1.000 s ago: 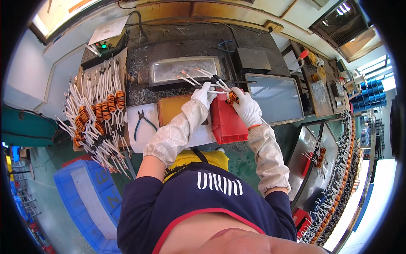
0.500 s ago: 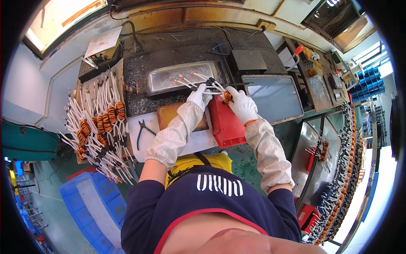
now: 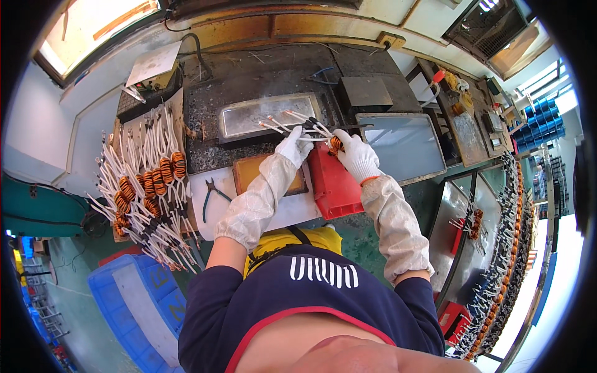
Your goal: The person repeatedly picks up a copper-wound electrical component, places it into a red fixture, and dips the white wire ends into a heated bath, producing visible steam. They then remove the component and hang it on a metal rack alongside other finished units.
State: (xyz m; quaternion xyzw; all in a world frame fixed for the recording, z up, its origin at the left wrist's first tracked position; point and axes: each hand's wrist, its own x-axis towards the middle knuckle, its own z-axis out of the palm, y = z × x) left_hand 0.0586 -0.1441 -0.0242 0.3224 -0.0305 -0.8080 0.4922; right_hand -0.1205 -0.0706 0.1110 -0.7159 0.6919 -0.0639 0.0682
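Broadly, the counter (image 3: 261, 68) carries a shallow metal tray (image 3: 267, 115) at its middle, with a red bin (image 3: 333, 186) just toward six o'clock of the hands. At nine o'clock lies a heap of finished coils (image 3: 149, 186) with white leads, and pliers (image 3: 211, 196) rest on a white sheet beside it. Both gloved hands meet over the tray's right end: the right hand (image 3: 357, 155) is clamped on an orange-wound coil (image 3: 336, 146), while the left hand (image 3: 295, 146) pinches its white leads (image 3: 289, 121), which fan out toward eleven o'clock above the tray. Seemingly the leads are being dipped; next they need a steady, level lowering.
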